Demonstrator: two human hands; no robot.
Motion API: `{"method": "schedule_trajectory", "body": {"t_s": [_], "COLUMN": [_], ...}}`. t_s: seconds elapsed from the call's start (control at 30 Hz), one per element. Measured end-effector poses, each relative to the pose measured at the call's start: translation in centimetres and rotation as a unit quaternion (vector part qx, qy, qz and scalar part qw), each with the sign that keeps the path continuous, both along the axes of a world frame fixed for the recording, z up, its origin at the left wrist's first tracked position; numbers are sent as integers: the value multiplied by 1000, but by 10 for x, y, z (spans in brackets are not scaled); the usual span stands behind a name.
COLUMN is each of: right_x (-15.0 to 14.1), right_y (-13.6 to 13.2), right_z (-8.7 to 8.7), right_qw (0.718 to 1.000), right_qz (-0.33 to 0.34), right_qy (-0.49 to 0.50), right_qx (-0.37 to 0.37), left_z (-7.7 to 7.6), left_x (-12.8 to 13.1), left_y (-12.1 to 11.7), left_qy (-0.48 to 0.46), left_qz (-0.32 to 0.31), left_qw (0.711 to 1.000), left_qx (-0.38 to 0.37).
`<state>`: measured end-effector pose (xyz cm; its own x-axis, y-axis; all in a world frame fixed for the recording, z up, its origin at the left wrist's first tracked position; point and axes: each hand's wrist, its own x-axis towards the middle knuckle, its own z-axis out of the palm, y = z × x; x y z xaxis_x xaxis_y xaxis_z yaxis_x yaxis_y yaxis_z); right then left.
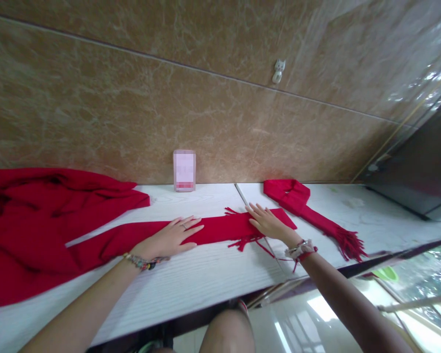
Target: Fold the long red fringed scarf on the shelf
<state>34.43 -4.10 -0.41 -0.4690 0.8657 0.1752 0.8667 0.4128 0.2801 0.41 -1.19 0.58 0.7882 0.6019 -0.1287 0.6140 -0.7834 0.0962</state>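
Note:
A long red fringed scarf [220,230] lies flat and folded narrow along the white tabletop. My left hand [176,237] rests on its left part, fingers stretched out and a ring on one finger. Near the scarf's right end, my right hand [266,223] presses flat with its fingers spread. Strands of fringe stick out on both sides just left of my right hand. Toward the left the strip runs into a large loose heap of red cloth [40,220]. Past my right hand lies a second red fringed scarf [316,218], bent into a loop at its far end.
A phone-like card with a blurred face [184,170] leans on the brown marbled wall [132,108]. A small white cat-shaped hook [278,71] is fixed there. A dark box-like appliance [415,162] stands at the right. The white table [191,289] has a seam and ends near my knee.

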Motion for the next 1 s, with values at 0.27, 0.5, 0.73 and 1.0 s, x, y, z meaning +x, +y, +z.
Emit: {"method": "schedule_trajectory", "body": {"t_s": [0.27,0.5,0.73,1.0], "right_x": [55,62,-43,-142], "right_y": [8,26,29,15], "right_z": [-16,-4,28,2], "right_qw": [999,996,979,969], "right_qz": [-44,-70,55,151], "right_qy": [4,48,185,132], "right_qx": [-3,-39,-58,-147], "left_z": [-2,-4,-2,-1], "left_x": [0,-4,-14,-14], "left_y": [-1,3,10,9], "left_qy": [-16,-41,-34,-2], "left_qz": [-5,2,79,106], "left_qw": [1000,999,995,994], "left_qx": [-2,23,58,26]}}
